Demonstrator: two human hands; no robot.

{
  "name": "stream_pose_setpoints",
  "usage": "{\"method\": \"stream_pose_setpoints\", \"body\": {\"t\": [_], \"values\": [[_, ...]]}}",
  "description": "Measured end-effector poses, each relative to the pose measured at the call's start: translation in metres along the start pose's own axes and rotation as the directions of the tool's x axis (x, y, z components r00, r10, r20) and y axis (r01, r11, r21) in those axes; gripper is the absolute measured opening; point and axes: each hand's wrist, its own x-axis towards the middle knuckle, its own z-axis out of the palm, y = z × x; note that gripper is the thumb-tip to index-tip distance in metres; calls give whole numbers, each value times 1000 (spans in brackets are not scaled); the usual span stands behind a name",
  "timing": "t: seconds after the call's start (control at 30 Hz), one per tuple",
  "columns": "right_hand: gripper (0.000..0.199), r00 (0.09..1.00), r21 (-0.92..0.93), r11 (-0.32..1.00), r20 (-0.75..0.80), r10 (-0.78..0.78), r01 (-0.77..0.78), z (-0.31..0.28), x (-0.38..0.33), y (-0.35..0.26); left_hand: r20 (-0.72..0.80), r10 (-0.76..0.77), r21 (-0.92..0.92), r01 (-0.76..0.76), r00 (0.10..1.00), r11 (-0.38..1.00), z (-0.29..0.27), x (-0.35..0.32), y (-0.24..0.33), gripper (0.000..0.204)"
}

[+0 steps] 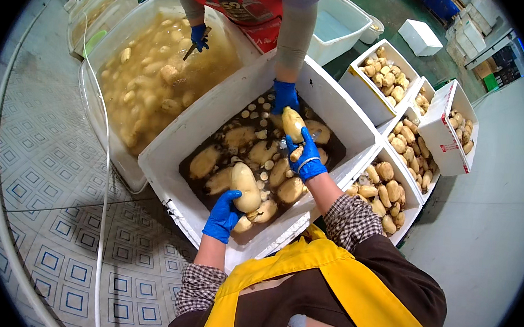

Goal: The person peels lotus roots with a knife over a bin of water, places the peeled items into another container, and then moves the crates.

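My left hand (222,216), in a blue glove, is closed on the lower side of a thick, pale lotus root (245,188). It holds this root over the near side of a white foam box (170,172). My right hand (307,157), also blue-gloved, is closed on a lotus root (292,125), its fingers by the lower end. A small lotus root piece (297,153) shows at that palm. At the root's upper end is a co-worker's blue glove (286,97); whether it grips the root I cannot tell. Several lotus roots and round slices lie in dark water in the box.
Left of the box stands a large white tub (90,100) of cloudy water and lotus roots. The co-worker's other glove (200,36) holds a knife-like tool over it. Foam boxes of lotus roots (387,199) line the right. A white hose (102,213) crosses the tiled floor.
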Motion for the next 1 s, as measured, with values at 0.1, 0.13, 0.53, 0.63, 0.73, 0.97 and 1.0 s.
{"method": "stream_pose_setpoints", "body": {"t": [0.1, 0.13, 0.53, 0.63, 0.73, 0.97, 1.0], "values": [[43, 1000, -38, 999, -23, -5, 4, 3, 0, -2, 126, 128, -41, -124, 984, 992, -6, -7, 1, 57], [43, 998, -40, 998, -9, 58, -58, -8, 6, -11, 168, 141, -29, -138, 976, 990, -6, -9, 2, 57], [25, 854, -789, 351, 516, -70, 505, 35, -101, 38, 130, 539, 693, -466, 832, 551, 35, -31, 18, 61], [17, 642, -455, -534, 730, 234, 713, 46, -136, 37, 217, 525, 745, -487, 823, 456, 28, -37, 18, 57], [14, 661, -412, -590, 689, 297, 694, 51, -141, 34, 237, 458, 720, -471, 857, 509, 43, -44, 21, 54], [15, 619, -372, -608, 740, 261, 702, 50, -143, 33, 203, 429, 722, -430, 880, 541, 52, -46, 17, 56], [15, 624, -383, -603, 739, 255, 700, 49, -143, 33, 185, 418, 717, -413, 889, 562, 54, -47, 17, 56]]}}
